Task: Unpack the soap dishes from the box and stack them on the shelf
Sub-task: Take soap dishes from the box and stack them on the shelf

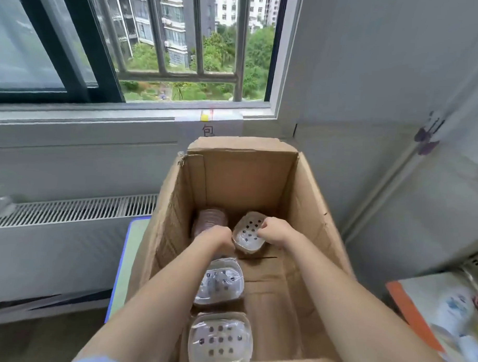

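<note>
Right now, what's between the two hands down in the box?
In the head view, a see-through soap dish with holes sits between the left hand and right hand inside the box; both hands grip it.

Beyond my hands I see a dark-framed window point(129, 41) with metal bars point(199, 44), daylight, trees and apartment blocks outside. Left of my hands a white radiator grille point(69, 210) runs beneath the sill; pale grey walls point(385, 77) rise to their right.
</note>
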`<act>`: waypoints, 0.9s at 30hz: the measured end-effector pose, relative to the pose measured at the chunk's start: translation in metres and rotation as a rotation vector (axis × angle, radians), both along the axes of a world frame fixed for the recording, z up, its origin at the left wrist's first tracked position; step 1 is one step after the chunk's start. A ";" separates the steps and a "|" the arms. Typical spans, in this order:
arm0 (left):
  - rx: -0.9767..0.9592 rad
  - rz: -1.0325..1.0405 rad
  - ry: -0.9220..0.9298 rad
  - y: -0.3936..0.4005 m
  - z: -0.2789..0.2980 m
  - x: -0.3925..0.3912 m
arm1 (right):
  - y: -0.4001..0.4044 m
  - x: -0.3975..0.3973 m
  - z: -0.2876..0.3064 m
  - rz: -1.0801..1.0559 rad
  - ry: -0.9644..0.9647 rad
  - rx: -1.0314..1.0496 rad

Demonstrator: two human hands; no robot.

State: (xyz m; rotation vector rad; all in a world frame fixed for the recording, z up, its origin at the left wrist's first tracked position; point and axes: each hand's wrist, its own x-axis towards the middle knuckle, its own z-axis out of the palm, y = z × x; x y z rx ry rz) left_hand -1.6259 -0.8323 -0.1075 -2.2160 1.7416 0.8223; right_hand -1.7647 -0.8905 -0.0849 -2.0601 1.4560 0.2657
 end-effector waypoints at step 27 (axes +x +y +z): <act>0.064 -0.005 -0.050 0.001 -0.002 0.005 | -0.024 0.025 -0.064 -0.642 -0.362 0.210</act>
